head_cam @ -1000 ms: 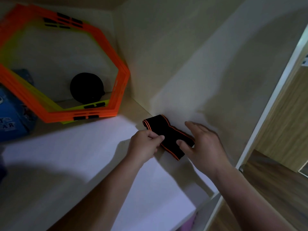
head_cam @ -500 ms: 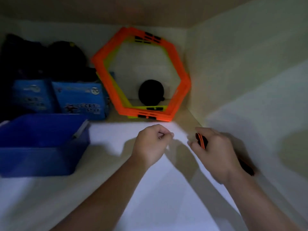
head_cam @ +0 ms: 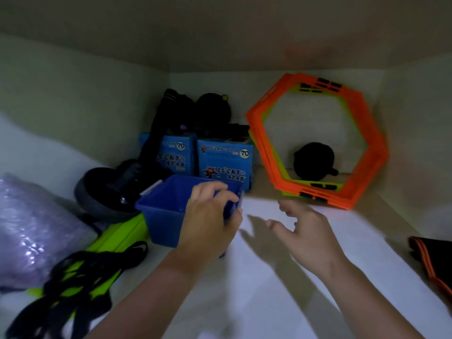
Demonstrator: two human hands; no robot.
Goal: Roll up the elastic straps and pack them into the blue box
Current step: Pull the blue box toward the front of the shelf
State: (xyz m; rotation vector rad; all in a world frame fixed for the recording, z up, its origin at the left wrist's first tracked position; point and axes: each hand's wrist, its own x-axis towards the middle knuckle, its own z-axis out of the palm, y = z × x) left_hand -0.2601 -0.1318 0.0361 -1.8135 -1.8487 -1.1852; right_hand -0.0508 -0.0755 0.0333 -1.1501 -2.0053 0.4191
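A blue plastic box [head_cam: 164, 216] stands on the white shelf left of centre, and what lies inside it is hidden from me. My left hand [head_cam: 209, 217] grips its right rim, fingers over the edge and thumb outside. To the right of the box, my right hand [head_cam: 302, 231] hovers with fingers spread and nothing in it. A black elastic strap with orange edges [head_cam: 431, 259] lies flat at the far right of the shelf, away from both hands.
Orange and yellow hexagon rings [head_cam: 318, 145] lean on the back wall with a black round object [head_cam: 314, 161] behind them. Two blue cartons [head_cam: 225, 162] stand behind the box. An ab wheel [head_cam: 107, 189], green and black straps [head_cam: 80, 272] and a purple bag [head_cam: 31, 231] lie at left.
My view swung left. My right hand let go of the black-and-orange strap, which now lies at the far right. My left hand moved to the blue box and took its rim.
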